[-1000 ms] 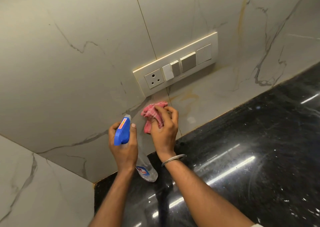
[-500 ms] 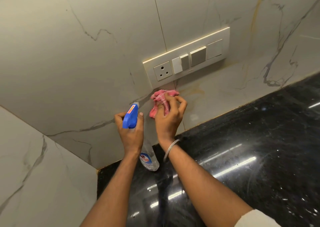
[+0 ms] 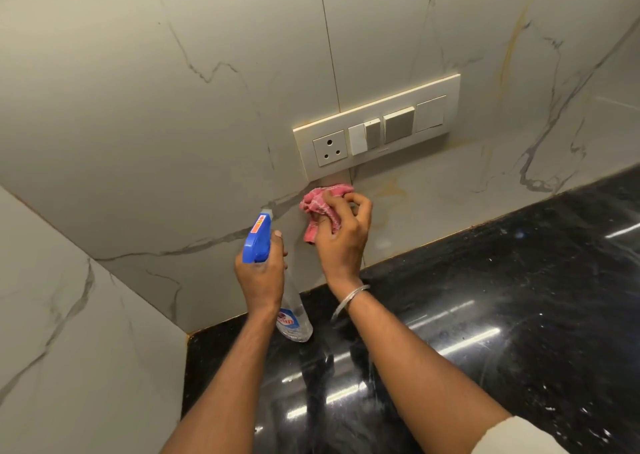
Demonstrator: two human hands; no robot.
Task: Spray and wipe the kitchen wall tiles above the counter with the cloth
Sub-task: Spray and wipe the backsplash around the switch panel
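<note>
Fingers (image 3: 362, 211) bunched round the cloth (image 3: 317, 207) are wiping tile (image 3: 207, 142) under the switches (image 3: 381, 131), left hand (image 3: 259, 277) gripping the bottle (image 3: 258, 242); the yellowish mark (image 3: 391, 190) rightward seems next.

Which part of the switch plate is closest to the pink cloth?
The three-hole socket at its left end, just above the cloth; the switches sit further right.

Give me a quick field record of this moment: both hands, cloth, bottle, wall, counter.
left hand: grips spray bottle by its neck, nozzle toward wall tiles
right hand: holds bunched pink cloth against the tiles
cloth position: just below switch plate, socket end
tile marks: yellowish stain right of cloth
counter: black, glossy
</note>
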